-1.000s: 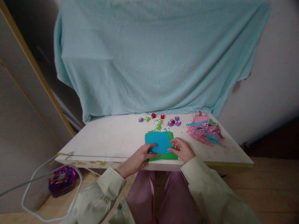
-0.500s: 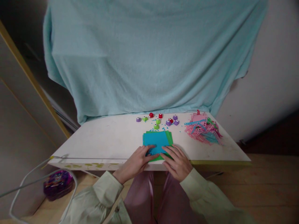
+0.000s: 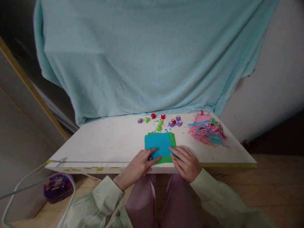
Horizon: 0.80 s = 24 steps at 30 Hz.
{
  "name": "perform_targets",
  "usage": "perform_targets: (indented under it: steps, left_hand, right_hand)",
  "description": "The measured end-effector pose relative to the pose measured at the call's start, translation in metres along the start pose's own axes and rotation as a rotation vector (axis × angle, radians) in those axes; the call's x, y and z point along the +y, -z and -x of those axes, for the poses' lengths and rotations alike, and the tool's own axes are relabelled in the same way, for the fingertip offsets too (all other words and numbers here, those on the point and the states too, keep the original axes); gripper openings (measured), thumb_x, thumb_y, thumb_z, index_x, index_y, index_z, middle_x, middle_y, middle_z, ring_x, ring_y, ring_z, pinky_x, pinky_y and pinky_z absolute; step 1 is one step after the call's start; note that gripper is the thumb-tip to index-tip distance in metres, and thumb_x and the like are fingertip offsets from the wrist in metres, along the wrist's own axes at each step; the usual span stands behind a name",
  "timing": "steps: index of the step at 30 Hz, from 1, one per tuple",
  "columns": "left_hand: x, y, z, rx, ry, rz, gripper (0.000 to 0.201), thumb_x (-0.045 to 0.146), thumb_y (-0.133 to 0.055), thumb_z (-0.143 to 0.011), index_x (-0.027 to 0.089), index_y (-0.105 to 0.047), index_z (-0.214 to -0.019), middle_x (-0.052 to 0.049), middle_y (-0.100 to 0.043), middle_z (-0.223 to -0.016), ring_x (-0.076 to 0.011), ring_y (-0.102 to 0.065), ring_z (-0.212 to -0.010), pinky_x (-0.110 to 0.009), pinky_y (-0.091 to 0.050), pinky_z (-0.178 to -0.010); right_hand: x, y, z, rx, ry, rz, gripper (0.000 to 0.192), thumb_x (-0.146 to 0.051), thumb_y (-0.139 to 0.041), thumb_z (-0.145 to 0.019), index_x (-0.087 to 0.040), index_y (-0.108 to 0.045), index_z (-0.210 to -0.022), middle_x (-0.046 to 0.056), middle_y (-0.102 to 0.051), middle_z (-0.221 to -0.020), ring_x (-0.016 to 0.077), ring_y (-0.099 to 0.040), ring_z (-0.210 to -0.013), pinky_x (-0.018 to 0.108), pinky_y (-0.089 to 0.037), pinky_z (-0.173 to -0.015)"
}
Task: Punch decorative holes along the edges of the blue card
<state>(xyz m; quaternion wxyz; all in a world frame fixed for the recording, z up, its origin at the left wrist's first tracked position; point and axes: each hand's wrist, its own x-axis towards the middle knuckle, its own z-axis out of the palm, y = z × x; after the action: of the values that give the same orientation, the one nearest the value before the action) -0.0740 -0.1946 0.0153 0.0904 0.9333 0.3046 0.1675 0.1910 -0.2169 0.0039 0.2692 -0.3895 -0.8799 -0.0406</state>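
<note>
A: What is seen in the head view, at the near edge of the tabletop [image 3: 106, 142]?

B: A blue sheet [image 3: 158, 142] is laid on green sheets [image 3: 173, 139], near the middle of the near edge. The left hand [image 3: 139, 164] is pressed on its near left corner, fingers spread flat, nothing gripped. The right hand [image 3: 186, 162] is laid on the near right corner, fingers extended flat as well.

A: And farther away?

B: Small paper punches [image 3: 161, 120], purple, green and red, are scattered just beyond the sheets, with blue specks among them. A heap of pink and blue paper scraps [image 3: 207, 130] is seen at the far right. A light blue cloth [image 3: 147, 57] is hung behind.
</note>
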Motion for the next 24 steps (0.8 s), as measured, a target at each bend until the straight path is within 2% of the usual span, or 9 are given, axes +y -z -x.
perform_targets:
  steps: [9, 16, 19, 24]
  left_hand:
    - [-0.004, -0.002, 0.006, 0.018, -0.011, -0.098, 0.051, 0.012, -0.047, -0.091, 0.033, -0.042, -0.136, -0.01, -0.033, -0.143, -0.0274, -0.044, -0.117, -0.048, -0.041, -0.094]
    - [-0.001, 0.002, 0.023, 0.032, 0.023, -0.06, 0.046, 0.014, -0.044, -0.093, 0.03, -0.043, -0.136, -0.01, -0.036, -0.142, -0.0263, -0.041, -0.124, -0.046, -0.04, -0.101]
    - [0.0, -0.001, 0.026, 0.048, 0.047, -0.05, 0.044, 0.016, -0.044, -0.094, 0.03, -0.043, -0.136, -0.01, -0.037, -0.142, -0.0258, -0.042, -0.123, -0.045, -0.042, -0.1]
    - [0.001, -0.007, 0.027, 0.062, 0.073, -0.046, 0.047, 0.013, -0.044, -0.093, 0.03, -0.041, -0.137, -0.01, -0.036, -0.142, -0.0262, -0.042, -0.123, -0.046, -0.043, -0.098]
  right_hand:
    - [0.007, -0.001, 0.01, 0.07, -0.012, -0.064, 0.029, -0.014, -0.05, -0.089, -0.017, -0.062, -0.114, 0.011, -0.066, -0.115, 0.0236, -0.059, -0.106, 0.046, -0.048, -0.095]
    - [0.007, -0.006, 0.023, 0.073, -0.139, -0.193, 0.039, -0.013, -0.045, -0.091, -0.022, -0.055, -0.128, 0.007, -0.059, -0.127, 0.0226, -0.052, -0.119, 0.045, -0.045, -0.101]
    - [0.009, -0.008, 0.031, 0.129, -0.188, -0.259, 0.039, -0.014, -0.044, -0.092, -0.022, -0.055, -0.128, 0.007, -0.06, -0.126, 0.0225, -0.053, -0.118, 0.045, -0.045, -0.102]
    - [0.01, -0.004, 0.03, 0.252, -0.376, -0.359, 0.035, -0.018, -0.041, -0.094, -0.023, -0.059, -0.123, 0.008, -0.061, -0.123, 0.0221, -0.054, -0.117, 0.043, -0.048, -0.098]
